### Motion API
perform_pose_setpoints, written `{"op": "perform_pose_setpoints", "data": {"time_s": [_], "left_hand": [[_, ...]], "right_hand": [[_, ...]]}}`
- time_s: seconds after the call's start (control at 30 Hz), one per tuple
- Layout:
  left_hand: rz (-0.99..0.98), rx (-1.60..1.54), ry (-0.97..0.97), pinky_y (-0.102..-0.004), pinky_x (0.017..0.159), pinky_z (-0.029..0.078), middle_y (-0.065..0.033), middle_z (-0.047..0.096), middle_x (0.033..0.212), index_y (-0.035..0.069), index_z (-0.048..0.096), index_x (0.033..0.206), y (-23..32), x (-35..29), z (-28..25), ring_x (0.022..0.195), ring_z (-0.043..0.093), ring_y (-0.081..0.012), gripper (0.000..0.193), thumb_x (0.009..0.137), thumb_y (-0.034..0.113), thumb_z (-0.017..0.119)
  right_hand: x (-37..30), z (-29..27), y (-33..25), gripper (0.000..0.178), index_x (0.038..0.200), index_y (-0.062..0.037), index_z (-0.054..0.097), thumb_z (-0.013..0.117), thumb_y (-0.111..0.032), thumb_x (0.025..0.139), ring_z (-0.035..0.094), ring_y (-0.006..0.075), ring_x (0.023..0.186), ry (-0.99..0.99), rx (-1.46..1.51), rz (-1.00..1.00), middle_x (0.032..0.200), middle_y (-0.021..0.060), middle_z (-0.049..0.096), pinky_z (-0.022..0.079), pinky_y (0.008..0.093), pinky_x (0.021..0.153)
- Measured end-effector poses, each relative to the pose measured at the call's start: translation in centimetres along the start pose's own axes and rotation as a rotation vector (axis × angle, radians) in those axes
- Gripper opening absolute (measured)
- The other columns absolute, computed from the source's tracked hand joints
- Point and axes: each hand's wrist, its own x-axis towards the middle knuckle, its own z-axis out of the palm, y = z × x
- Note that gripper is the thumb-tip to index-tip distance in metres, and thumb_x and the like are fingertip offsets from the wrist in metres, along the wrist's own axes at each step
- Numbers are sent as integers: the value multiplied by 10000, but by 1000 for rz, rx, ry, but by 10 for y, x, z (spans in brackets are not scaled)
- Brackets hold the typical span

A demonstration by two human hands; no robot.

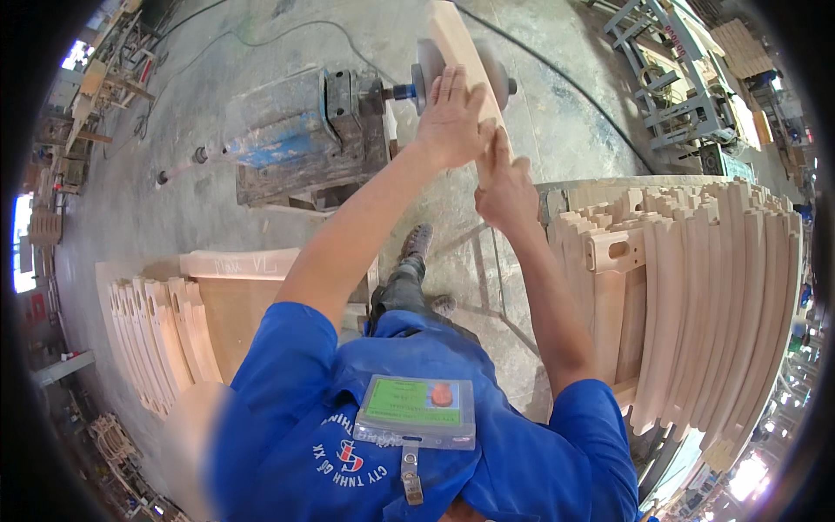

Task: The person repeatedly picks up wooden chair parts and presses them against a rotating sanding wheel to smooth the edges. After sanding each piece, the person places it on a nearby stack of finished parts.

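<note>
A long pale wooden piece [461,43] reaches away from me, held against a round sanding wheel [494,74]. My left hand [454,120] lies over the middle of the piece, its fingers along the top and side, gripping it. Nearer to me, my right hand [507,191] grips the lower end, with the thumb and a finger along the wood. The wheel sits on the shaft of a worn, blue-stained motor machine [287,130] to the left. Wood covers part of the wheel, so the exact contact is hidden.
On the right stands a large stack of shaped wooden pieces [687,287], one with an oval slot. A smaller row of similar pieces [161,335] rests on a wooden stand at left. A black cable [565,70] crosses the floor near a grey metal frame [670,78].
</note>
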Motion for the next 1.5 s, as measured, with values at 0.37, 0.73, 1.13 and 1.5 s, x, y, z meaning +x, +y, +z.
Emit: {"op": "perform_pose_setpoints", "data": {"time_s": [0.37,0.73,1.13,1.5], "left_hand": [[85,-421,-30,-630,1319,195,-388,250,1707,-28,490,1564,81,-137,6,1595,233,-579,708,1026,412,625],[54,-73,-140,-562,1338,190,-268,413,1686,-44,575,1496,19,22,1,1624,285,-429,714,1005,473,616],[48,-59,16,-595,1337,166,-345,298,1710,-77,501,1541,31,-3,-18,1628,209,-508,720,1017,406,606],[-464,-1161,21,-445,1313,278,-269,406,1681,31,404,1640,92,-112,19,1621,317,-368,582,1122,271,517]], "right_hand": [[-165,54,66,1040,1732,-12,151,728,-94,871,661,494,1092,-39,244,-64,1539,318,487,584,542,845],[-24,59,25,666,1432,41,529,639,-383,930,641,226,905,-732,2303,-71,1116,136,660,550,381,800],[-19,19,33,1013,1719,-101,226,735,-50,844,702,442,1038,195,14,-383,1437,281,537,599,548,863],[-173,39,40,1059,1706,15,166,785,-170,868,658,520,958,-107,-90,73,1193,354,588,570,558,789]]}}
